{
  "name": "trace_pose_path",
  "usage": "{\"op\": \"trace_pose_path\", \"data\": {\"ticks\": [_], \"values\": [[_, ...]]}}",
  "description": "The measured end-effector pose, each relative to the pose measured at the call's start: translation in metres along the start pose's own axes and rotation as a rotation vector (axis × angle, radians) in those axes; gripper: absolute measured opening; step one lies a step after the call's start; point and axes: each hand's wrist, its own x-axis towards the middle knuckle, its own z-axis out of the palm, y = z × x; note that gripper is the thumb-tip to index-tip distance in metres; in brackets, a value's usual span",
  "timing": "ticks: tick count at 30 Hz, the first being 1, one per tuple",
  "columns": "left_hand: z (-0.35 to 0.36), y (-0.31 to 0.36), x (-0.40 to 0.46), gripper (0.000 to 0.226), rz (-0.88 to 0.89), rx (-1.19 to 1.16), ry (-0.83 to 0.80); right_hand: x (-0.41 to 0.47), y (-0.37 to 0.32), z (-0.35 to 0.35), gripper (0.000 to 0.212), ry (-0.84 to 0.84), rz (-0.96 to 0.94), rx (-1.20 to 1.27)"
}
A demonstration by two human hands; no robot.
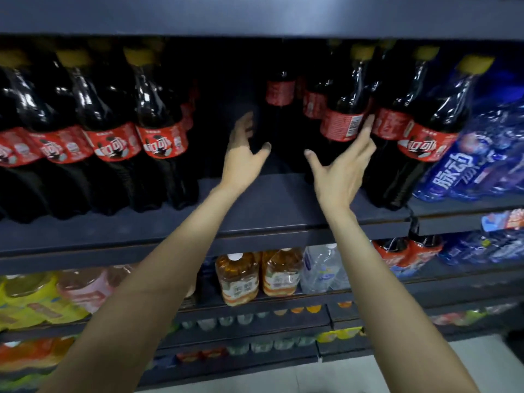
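While both arms are reaching up into a gap in the stock, the dark matte shelf [269,205] is carrying tall cola bottles [158,131] in a tight row on the left, more on the right, and blue bottles [465,171] at the right end. Glossy dark plastic is catching highlights on the rounded shoulders, red labels are wrapping the waists, and yellow caps [139,56] are topping the narrow necks.

The step in hand, as I am judging it, is the reach: the person is going for stock standing far back, probably to draw it toward the near edge. One cola bottle [341,120] is standing at the right side of the gap, and a far bottle [280,89] is sitting deep in shadow behind. The right hand [340,165] is spread, fingers straight, its fingertips lying at the right edge of that cola bottle's label; whether they are pressing it I cannot tell. The left hand [241,148] is also spread, holding nothing, hovering in the gap just left of the far bottle. The next move is calling for both palms closing round the smooth, slippery barrel below the label, with care for the close neighbours.
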Motion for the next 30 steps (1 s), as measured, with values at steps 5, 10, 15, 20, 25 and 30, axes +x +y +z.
{"op": "trace_pose_path", "data": {"ticks": [5,10,15,20,25,30], "values": [[0.041,-0.009,0.053,0.083,-0.104,-0.189,0.003,0.015,0.007,0.011,0.108,0.063,-0.026,-0.053],[0.065,-0.023,0.081,0.101,-0.021,-0.2,-0.053,0.021,0.017,0.009,0.105,-0.012,-0.075,0.082],[0.06,-0.024,0.072,0.089,-0.035,0.105,0.226,0.02,0.02,0.0,0.096,-0.173,-0.124,0.41],[0.028,-0.036,0.05,0.09,-0.019,0.339,0.515,0.017,-0.002,0.01,0.101,-0.384,-0.156,0.531],[0.023,-0.043,0.049,0.097,-0.011,0.222,0.445,0.017,-0.019,0.035,0.102,-0.447,-0.178,0.548],[0.007,-0.047,0.029,0.091,0.02,0.087,0.123,0.018,-0.023,0.047,0.103,-0.49,-0.214,0.549]]}}
